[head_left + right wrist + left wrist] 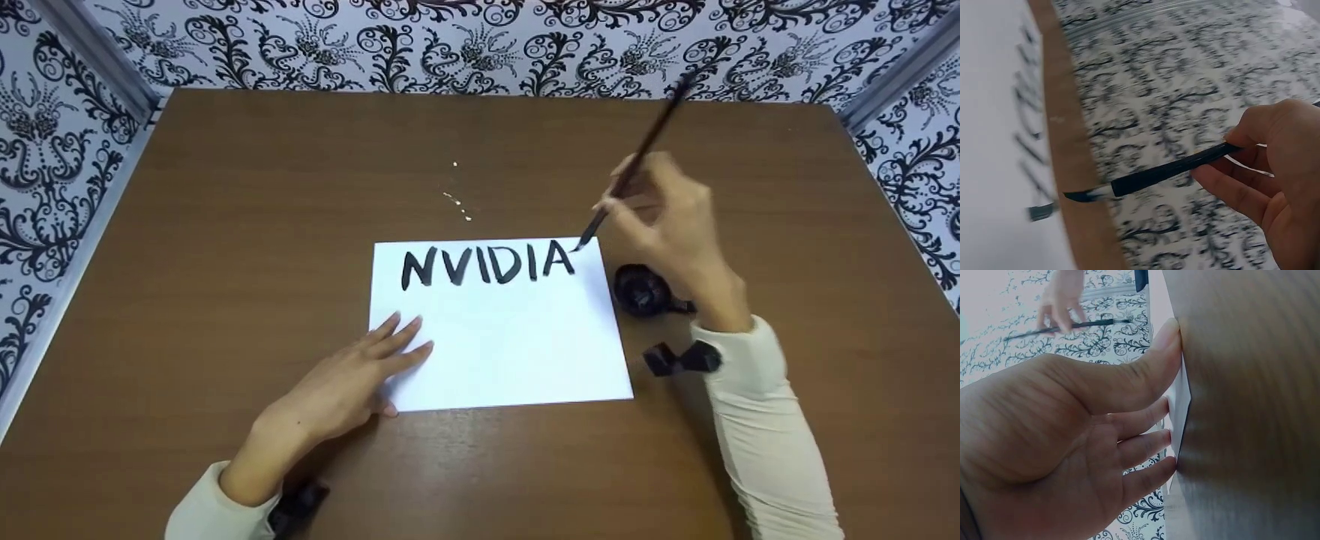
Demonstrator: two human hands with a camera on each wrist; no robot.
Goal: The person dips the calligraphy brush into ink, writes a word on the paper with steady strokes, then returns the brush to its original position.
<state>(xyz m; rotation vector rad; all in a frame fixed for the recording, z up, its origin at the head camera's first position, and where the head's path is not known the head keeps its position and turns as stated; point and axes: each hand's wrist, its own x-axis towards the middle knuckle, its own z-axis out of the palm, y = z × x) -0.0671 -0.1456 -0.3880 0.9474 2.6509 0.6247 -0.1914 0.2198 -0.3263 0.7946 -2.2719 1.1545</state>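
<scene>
A white sheet of paper [510, 337] lies on the brown table with "NVIDIA" in thick black strokes along its top. My left hand [337, 386] rests with spread fingers on the sheet's lower left part. In the left wrist view its thumb [1140, 379] lies by the paper's edge. Between thumb and fingers, my right hand [675, 217] pinches a dark paintbrush [645, 150]. The brush's black-wetted bristles [1084, 195] point down near the last letter A; whether they touch the paper I cannot tell.
A small round black pot [641, 291] with a handle sits right of the paper, beneath the right forearm. Several pale specks [457, 202] dot the table [262, 187] beyond the sheet. Patterned black-and-white surfaces [480, 52] surround the table's far and side edges.
</scene>
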